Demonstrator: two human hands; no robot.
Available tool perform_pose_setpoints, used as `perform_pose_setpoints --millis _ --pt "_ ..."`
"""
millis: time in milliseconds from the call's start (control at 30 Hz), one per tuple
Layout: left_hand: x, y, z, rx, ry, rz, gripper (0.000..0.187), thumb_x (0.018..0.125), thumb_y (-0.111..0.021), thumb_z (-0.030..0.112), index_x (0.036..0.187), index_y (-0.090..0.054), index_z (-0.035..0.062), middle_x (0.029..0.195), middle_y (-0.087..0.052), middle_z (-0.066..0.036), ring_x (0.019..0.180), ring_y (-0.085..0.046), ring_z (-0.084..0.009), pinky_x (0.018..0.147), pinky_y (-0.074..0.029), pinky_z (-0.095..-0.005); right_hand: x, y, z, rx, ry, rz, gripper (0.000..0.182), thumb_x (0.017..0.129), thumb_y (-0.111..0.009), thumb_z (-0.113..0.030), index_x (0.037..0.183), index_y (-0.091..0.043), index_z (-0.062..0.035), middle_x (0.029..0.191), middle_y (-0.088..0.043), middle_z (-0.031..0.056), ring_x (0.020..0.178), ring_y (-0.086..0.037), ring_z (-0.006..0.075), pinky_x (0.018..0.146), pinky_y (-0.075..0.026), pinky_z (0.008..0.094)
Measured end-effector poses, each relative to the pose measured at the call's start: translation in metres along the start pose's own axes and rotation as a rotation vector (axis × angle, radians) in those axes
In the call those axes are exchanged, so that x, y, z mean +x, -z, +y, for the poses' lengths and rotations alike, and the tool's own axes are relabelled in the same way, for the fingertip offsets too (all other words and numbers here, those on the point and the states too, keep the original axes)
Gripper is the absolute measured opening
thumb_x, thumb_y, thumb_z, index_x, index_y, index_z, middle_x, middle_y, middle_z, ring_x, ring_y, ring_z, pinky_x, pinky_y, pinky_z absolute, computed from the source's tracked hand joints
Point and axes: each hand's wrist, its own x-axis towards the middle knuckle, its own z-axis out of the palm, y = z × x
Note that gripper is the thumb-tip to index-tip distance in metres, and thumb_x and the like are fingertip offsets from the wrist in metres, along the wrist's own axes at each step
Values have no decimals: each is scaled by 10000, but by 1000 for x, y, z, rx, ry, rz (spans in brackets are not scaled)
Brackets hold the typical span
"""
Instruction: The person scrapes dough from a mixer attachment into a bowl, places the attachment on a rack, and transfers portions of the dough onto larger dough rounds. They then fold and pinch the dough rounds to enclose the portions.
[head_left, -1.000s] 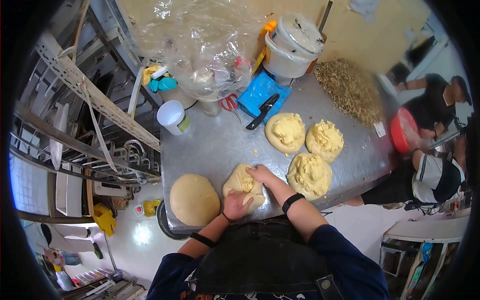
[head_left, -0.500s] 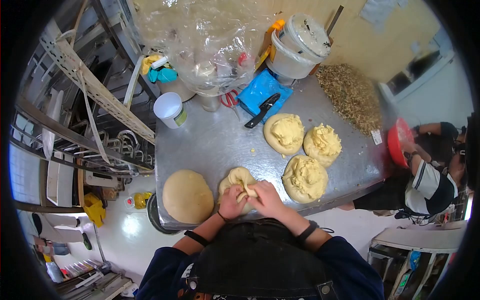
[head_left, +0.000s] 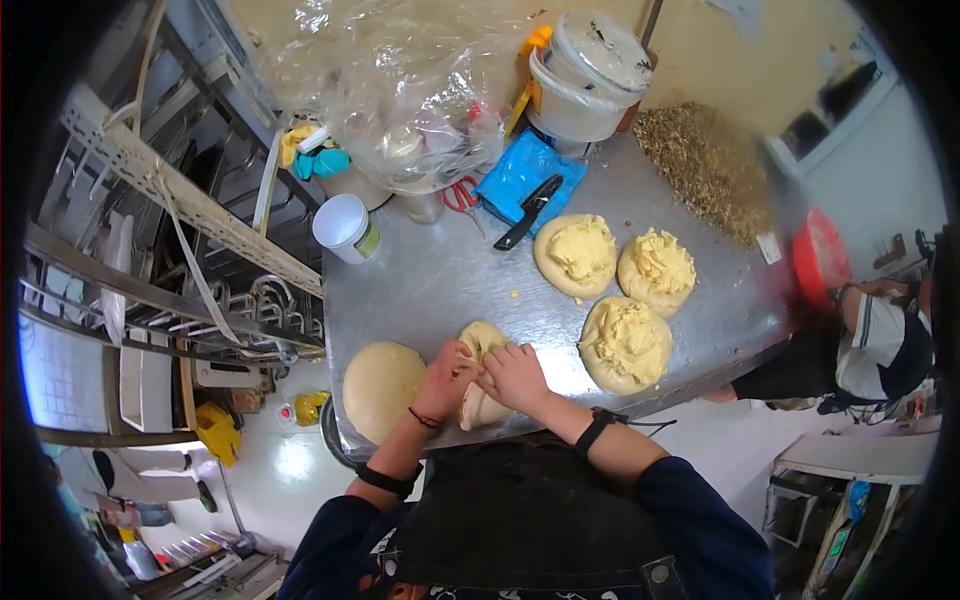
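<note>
A piece of dough [head_left: 481, 405] lies at the table's near edge, its edges gathered up between my two hands. My left hand [head_left: 447, 383] pinches its left side, fingers closed on the dough. From the right, my right hand [head_left: 515, 376] grips the opposite edge with curled fingers. The hands nearly meet over the middle, hiding part of the dough. Just left of them rests a smooth round dough ball [head_left: 384, 392]. To the right sit three more dough rounds, each topped with a pale yellow creamy mass: a near one [head_left: 626, 345], a far one [head_left: 575, 256] and a right one [head_left: 656, 274].
On the metal table [head_left: 450, 285] are a black-handled knife [head_left: 530, 212] on a blue packet [head_left: 535, 170], red scissors [head_left: 463, 196], a white tub [head_left: 346, 228], lidded buckets [head_left: 590, 80] and a nut-like heap [head_left: 700, 165]. A co-worker [head_left: 870, 345] stands right beside a red basin [head_left: 821, 258]. Metal racks [head_left: 190, 210] flank the left.
My hands have moved closer together over the dough, drawing its edges inward and making it narrower. The view has shifted slightly. The co-worker's hands have come away from the red basin's side.
</note>
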Motion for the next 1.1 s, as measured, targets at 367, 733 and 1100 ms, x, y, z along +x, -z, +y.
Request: perform_pose_setpoints --millis 367,733,1100 --pt "64 0 -22 392 -46 -31 312 818 -559 92 1124 -547 33 981 -626 -128 919 -605 -204 802 -483 -311 -9 -6 16 93 -2 94 278 732 -653 -297 894 -549 -96 904 -539 77 902 -516 256 727 -389 401" --pt "-5 -6 11 -542 106 -36 357 817 -481 -33 1152 -375 28 1100 -556 -134 1047 -541 -211 892 -445 -304 3 -9 20 122 -6 53 336 710 -666 -381 873 -560 -108 936 -547 64 920 -514 253 738 -413 402" --pt "-47 0 -33 1480 -225 140 392 746 -534 207 1103 -552 45 1279 -477 -146 1284 -339 -275 1072 -183 -519 0 -25 48 268 -134 167 200 810 -528 -215 680 -541 -65 681 -579 131 677 -575 325 599 -454 444"
